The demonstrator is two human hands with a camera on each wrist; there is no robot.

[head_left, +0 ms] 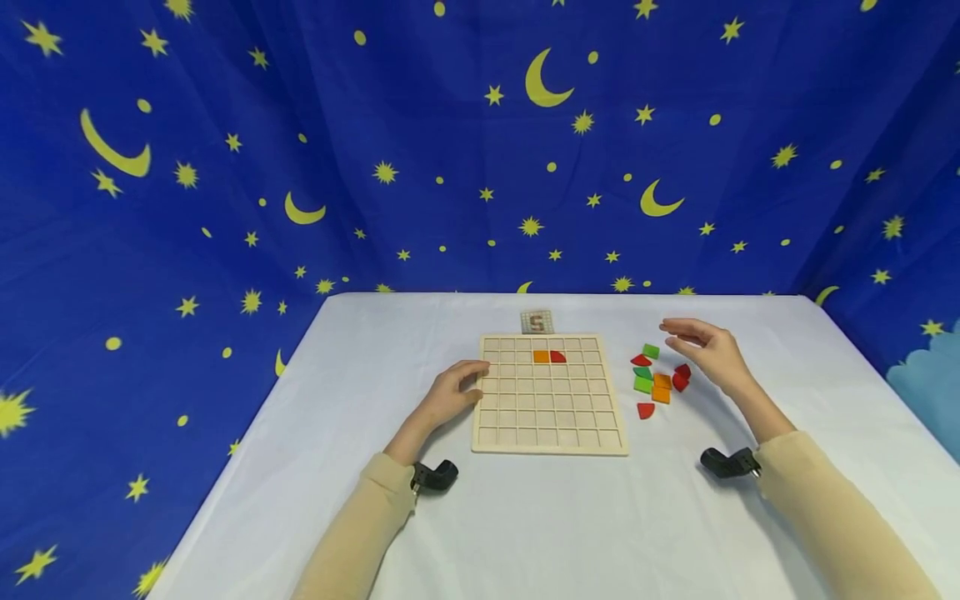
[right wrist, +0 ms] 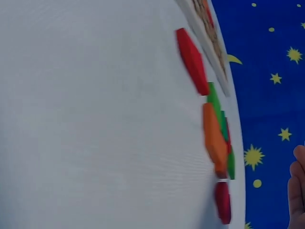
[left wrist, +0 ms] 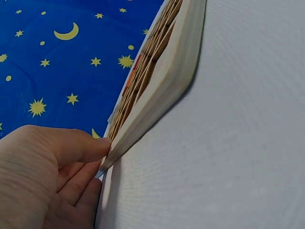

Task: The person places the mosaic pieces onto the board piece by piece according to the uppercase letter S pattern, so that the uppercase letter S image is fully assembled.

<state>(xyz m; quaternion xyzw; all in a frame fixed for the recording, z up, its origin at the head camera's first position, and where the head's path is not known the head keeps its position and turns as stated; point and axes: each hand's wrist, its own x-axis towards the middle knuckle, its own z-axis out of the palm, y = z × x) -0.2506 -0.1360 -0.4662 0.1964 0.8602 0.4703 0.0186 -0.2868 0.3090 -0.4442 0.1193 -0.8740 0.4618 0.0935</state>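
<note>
Our left hand (head_left: 448, 393), thumb and fingers loosely parted, touches the rim of the pale gridded wooden board (head_left: 543, 402) at nine o'clock. Our right hand (head_left: 708, 354), fingers relaxed, holds nothing visible, at two o'clock of the flat square and rounded coloured pieces (head_left: 661, 395). White cloth (head_left: 555, 525) stretches from the board toward six o'clock.

- The counter (head_left: 555, 525) is covered with a white cloth (head_left: 300, 433).
- Behind it, a blue curtain (head_left: 450, 108) is hung, patterned with yellow moons (head_left: 542, 93), stars (head_left: 582, 122) and dots (head_left: 551, 167).
- A pale-blue patch (head_left: 930, 392) is seen far right.
</note>
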